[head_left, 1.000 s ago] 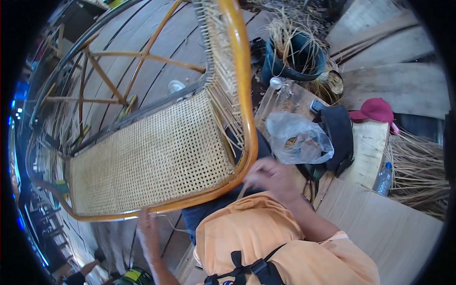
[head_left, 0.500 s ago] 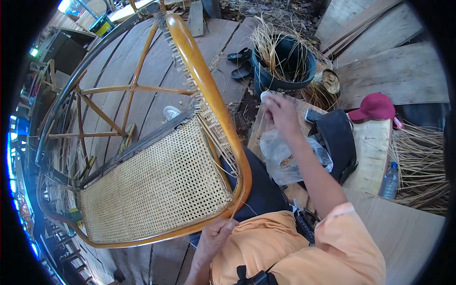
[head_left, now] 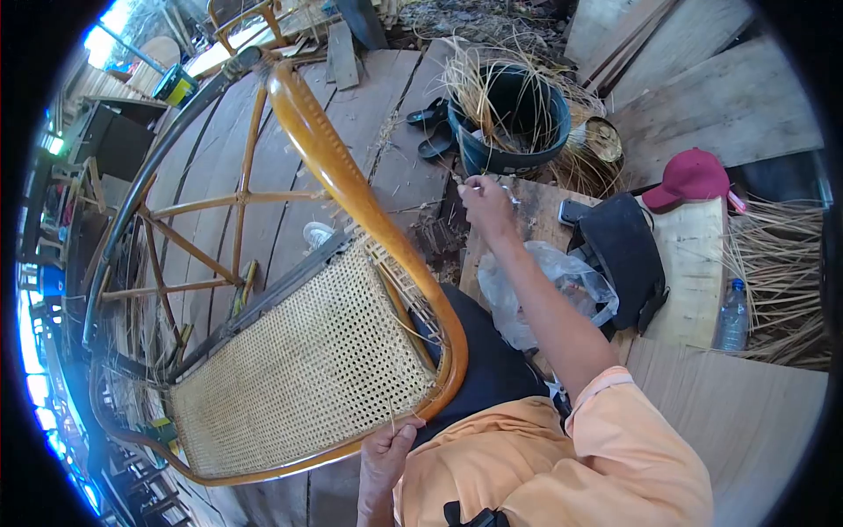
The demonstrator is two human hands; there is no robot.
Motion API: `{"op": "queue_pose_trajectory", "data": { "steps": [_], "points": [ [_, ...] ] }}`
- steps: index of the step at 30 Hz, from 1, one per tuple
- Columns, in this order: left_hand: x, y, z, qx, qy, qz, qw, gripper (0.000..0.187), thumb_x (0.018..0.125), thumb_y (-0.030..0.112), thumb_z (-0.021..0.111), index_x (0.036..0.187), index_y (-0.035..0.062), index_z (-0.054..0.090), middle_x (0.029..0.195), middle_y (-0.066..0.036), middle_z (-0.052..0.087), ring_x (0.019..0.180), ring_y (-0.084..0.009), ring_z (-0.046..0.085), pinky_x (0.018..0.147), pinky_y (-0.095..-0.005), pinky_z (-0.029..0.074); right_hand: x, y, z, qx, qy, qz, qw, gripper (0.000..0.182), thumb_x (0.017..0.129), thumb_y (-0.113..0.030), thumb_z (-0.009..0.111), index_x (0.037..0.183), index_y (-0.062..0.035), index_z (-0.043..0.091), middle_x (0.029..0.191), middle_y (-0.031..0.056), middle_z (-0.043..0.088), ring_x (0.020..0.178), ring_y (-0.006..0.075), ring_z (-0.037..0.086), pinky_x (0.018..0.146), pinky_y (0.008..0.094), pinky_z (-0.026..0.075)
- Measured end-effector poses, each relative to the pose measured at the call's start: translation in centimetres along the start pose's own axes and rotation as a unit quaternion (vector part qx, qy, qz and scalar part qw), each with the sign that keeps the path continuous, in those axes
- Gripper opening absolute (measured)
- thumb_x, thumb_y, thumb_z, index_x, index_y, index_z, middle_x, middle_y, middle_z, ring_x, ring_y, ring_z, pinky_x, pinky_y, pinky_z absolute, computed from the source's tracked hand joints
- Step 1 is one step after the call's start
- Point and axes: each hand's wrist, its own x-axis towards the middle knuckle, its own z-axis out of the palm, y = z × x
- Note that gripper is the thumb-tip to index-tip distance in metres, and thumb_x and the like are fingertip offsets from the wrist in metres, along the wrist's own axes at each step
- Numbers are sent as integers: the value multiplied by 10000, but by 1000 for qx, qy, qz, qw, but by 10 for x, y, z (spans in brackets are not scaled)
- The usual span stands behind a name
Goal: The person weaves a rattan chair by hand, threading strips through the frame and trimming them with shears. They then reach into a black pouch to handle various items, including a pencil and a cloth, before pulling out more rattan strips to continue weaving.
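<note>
A curved, varnished rattan chair frame (head_left: 399, 237) with a woven cane panel (head_left: 299, 360) leans across my lap. My left hand (head_left: 385, 457) is closed at the frame's lower rail, thumb and fingers pinching a thin cane strip (head_left: 392, 413) that stands up against the panel. My right hand (head_left: 489, 211) is stretched forward over a wooden board, fingers bent together, close to the dark bucket's front. A small pale, shiny piece shows at the side of its fingers; I cannot tell what it is. Below that forearm lies a clear plastic bag (head_left: 505, 294).
Cane strips fill the dark bucket (head_left: 474, 156). To the right are a phone (head_left: 573, 212), a black bag (head_left: 619, 255), a maroon cap (head_left: 691, 178), a plastic bottle (head_left: 731, 318) and a heap of cane (head_left: 781, 272). Black sandals (head_left: 436, 140) lie on the plank floor.
My right hand has shifted left and slightly down, turning so the pale piece sits on its other side. My left hand has moved slightly left and down; the view has shifted a little.
</note>
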Motion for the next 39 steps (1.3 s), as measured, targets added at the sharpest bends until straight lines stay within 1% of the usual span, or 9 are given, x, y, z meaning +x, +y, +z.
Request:
{"op": "queue_pose_trajectory", "data": {
  "steps": [6,9,12,14,15,17,26,32,39],
  "points": [
    [4,-3,8,30,-28,-7,999,221,916,172,565,989,-7,673,941,-55,678,892,-107,599,826,-251,459,55,14,13,47,-74,80,993,278,799,-234,634,887,30,621,769,161,628,644,294,603,652,390,472],
    [4,1,18,37,-32,43,998,212,900,179,580,965,6,685,694,18,545,641,-54,467,598,-210,360,62,20,21,-74,-107,-30,991,240,817,-260,618,805,-22,641,732,186,564,659,368,560,693,416,467],
    [6,-2,21,26,-31,17,999,213,900,177,576,972,8,684,681,23,538,613,-50,458,572,-205,360,7,-13,1,-213,12,-197,957,182,816,-228,615,786,-52,650,735,168,565,733,350,570,721,436,461],
    [8,1,20,23,-45,-10,999,218,908,161,566,990,-11,671,894,-46,670,818,-99,592,760,-240,464,-21,-13,-12,-217,27,-284,934,156,819,-205,611,769,-60,639,743,167,565,755,343,568,717,445,457],
    [10,6,23,16,-40,-1,999,225,909,174,565,979,-8,675,786,-12,603,711,-74,520,662,-224,410,-34,-12,-20,-219,34,-327,919,145,820,-194,609,760,-64,633,747,166,565,766,340,567,715,450,455],
    [18,24,34,3,-29,20,999,241,909,201,562,958,-4,682,570,56,469,496,-25,378,466,-190,303,-61,-15,-35,-218,-13,-279,935,111,820,-168,609,780,-66,622,768,148,568,767,330,563,698,428,459],
    [81,99,84,-142,-27,19,989,329,950,228,491,1148,-24,564,696,21,539,456,-4,332,392,-160,269,-165,-59,-88,-165,-67,-288,941,126,754,-84,666,863,-45,614,862,101,589,810,309,572,695,394,470],
    [107,94,86,-256,-146,-78,952,219,928,204,542,1056,29,571,609,65,425,422,-19,303,365,-162,239,-189,-38,-95,-177,-232,-281,914,145,742,-93,681,865,-47,619,877,97,586,795,301,587,667,364,492],
    [116,84,93,-308,-144,-105,934,138,906,167,574,1003,75,540,684,43,531,402,-19,330,343,-152,273,-171,-49,-94,-202,-357,-323,853,140,767,-107,674,897,-62,644,908,121,600,784,294,611,656,349,503]
  ]
}}
